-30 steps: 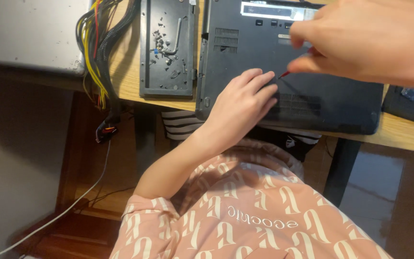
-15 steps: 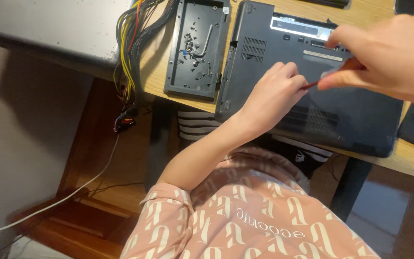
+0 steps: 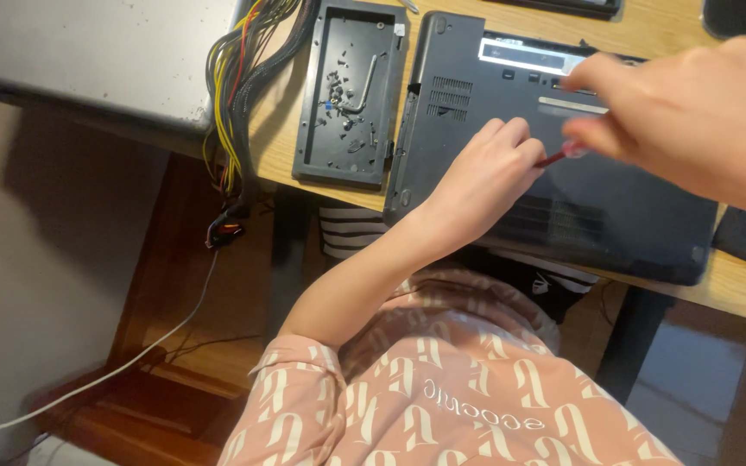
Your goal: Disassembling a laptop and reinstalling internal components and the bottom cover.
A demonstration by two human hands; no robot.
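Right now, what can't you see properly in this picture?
Head view only:
- Red screwdriver: tip hidden behind the left hand.
- Right hand: blurred, cut off by the right edge.
- Screws in the black cover tray: too small to count.
- Laptop underside: partly covered by both hands.

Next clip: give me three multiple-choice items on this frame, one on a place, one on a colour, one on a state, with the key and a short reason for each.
1. Where does the shallow black tray holding loose screws lie?
A. beside the laptop's edge, on the desk
B. on top of the laptop
C. on the floor

2. What colour is the shaft of the tool in the right hand?
A. green
B. red
C. white

3. How does the laptop lie?
A. open, screen up
B. standing on edge
C. closed, underside up

Key: 1 A, the tray sits on the wooden desk next to the laptop. 2 B, a red shaft shows below the fingertips. 3 C, vents and base panels face up, with the left hand resting on them.
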